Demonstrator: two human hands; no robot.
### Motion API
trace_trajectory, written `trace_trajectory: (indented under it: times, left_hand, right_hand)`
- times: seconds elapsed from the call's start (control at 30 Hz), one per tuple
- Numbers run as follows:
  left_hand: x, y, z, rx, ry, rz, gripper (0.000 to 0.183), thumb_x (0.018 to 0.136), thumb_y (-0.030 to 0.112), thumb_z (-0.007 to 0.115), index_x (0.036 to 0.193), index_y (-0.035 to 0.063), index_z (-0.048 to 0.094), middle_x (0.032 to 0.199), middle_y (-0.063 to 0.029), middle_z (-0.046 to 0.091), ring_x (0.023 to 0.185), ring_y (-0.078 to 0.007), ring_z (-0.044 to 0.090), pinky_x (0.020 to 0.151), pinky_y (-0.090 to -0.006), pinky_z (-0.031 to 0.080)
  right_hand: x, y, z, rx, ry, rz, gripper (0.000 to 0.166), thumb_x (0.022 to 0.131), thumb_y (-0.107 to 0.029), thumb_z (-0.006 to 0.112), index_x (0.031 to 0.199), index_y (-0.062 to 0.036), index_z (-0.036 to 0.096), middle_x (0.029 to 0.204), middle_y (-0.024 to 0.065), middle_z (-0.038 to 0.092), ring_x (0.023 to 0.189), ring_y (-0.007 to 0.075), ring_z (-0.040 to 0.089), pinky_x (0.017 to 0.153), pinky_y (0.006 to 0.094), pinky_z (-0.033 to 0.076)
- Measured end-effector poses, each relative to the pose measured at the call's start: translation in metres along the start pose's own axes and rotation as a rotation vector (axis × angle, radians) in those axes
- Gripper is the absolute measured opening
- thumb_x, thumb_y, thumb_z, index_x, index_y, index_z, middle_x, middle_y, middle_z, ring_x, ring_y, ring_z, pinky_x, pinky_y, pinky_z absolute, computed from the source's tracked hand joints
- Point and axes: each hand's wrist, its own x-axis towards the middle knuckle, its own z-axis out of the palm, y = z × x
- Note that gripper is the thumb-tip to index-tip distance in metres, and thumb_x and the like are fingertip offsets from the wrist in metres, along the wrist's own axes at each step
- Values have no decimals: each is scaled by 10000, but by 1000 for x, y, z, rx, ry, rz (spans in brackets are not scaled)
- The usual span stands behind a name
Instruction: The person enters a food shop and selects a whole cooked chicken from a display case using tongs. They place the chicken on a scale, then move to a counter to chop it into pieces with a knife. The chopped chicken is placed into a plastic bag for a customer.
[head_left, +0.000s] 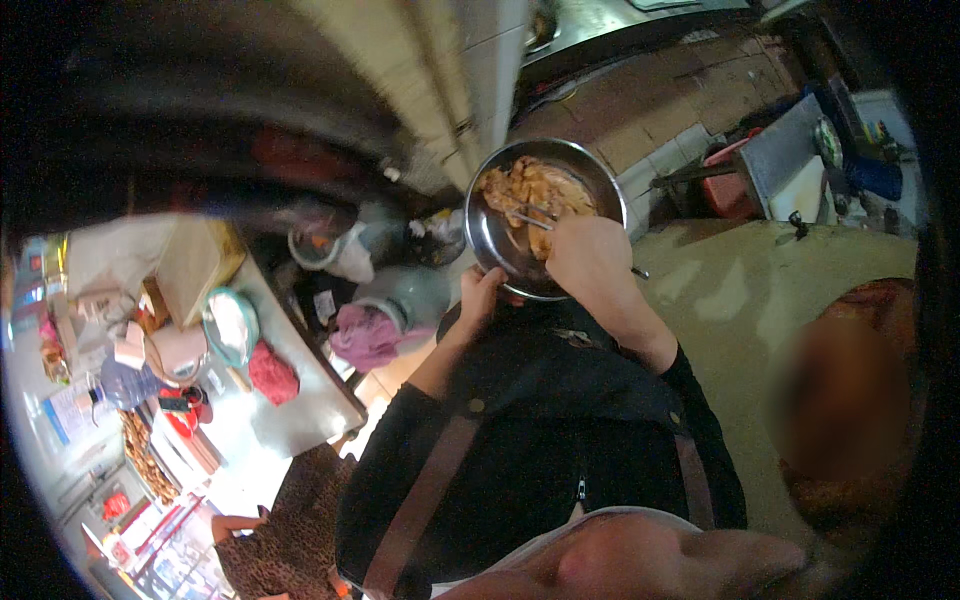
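A round stainless steel bowl (499, 244) is held in front of my dark apron, tilted so that its inside shows. My left hand (480, 296) grips the near left rim, thumb on the edge. Pieces of brownish, sauced food, perhaps meat, (536, 184) lie in the bowl's far part. My right hand (592, 251) is closed around a pair of thin metal chopsticks or similar utensils (534, 217), whose tips reach into the food. A handle end sticks out on the right side of that hand. The fingers of my right hand are partly hidden by its back.
At left stands a metal table (300, 405) with a teal basin (212, 319), a red cloth (274, 373) and a large plastic bottle (127, 382). A purple cloth (367, 335) hangs over a bucket. Another person in patterned clothing (289, 532) is at lower left. A red basket (727, 187) sits upper right.
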Motion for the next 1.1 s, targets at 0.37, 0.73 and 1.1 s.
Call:
trace_trajectory:
  times: [0.37,0.73,1.1]
  left_hand:
    - [113,23,157,-54,84,-60,152,818,59,529,881,-70,579,714,-189,650,502,-283,629,441,-364,554]
    - [267,60,202,-54,190,128,106,811,59,627,776,-42,629,657,-108,607,513,-235,593,472,-347,508]
    - [347,102,247,-322,373,232,160,784,84,567,762,-73,582,679,-167,635,458,-274,599,385,-358,506]
  right_hand:
    - [98,225,-86,493,447,32,289,849,-246,675,846,26,579,651,190,568,586,339,579,545,412,435]
    - [299,371,-131,692,340,270,570,885,-506,614,700,33,634,511,122,545,504,205,553,539,403,437]
    - [522,473,-80,1399,64,328,362,938,-245,619,1085,82,574,888,116,610,712,198,638,666,307,589]
